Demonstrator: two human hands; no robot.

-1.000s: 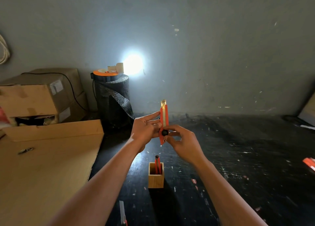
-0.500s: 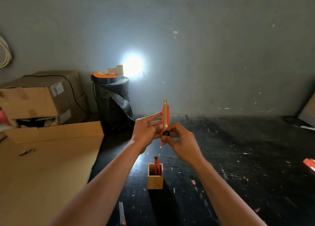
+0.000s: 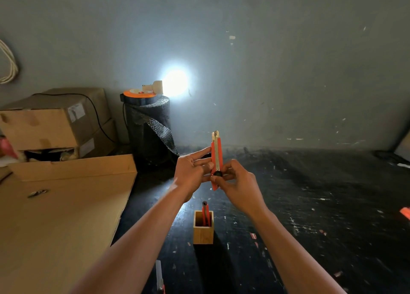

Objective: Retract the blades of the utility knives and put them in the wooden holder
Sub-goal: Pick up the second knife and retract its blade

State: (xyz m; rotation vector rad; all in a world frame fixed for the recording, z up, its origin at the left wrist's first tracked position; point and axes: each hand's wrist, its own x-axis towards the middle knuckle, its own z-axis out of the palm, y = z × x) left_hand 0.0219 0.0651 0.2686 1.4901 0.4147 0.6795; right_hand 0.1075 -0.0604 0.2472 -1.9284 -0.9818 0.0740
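Observation:
I hold an orange utility knife [image 3: 216, 151] upright in front of me, its metal tip pointing up. My left hand [image 3: 192, 174] grips its body from the left. My right hand [image 3: 236, 184] pinches the black slider knob near its lower end. Below them a small wooden holder [image 3: 203, 232] stands on the black table with one orange knife [image 3: 205, 212] in it. Another knife [image 3: 159, 276] with its blade out lies at the near edge. A further orange knife [image 3: 405, 212] shows at the far right edge.
A large flat cardboard sheet [image 3: 55, 216] covers the left side, with stacked cardboard boxes [image 3: 51, 125] behind it. A black roll of bubble wrap [image 3: 147, 129] stands against the wall, carrying a bright lamp [image 3: 175, 83]. The black table [image 3: 321, 216] extends right.
The knife's metal tip shows slightly less above the orange body than a second ago. Both hands have stayed at almost the same place.

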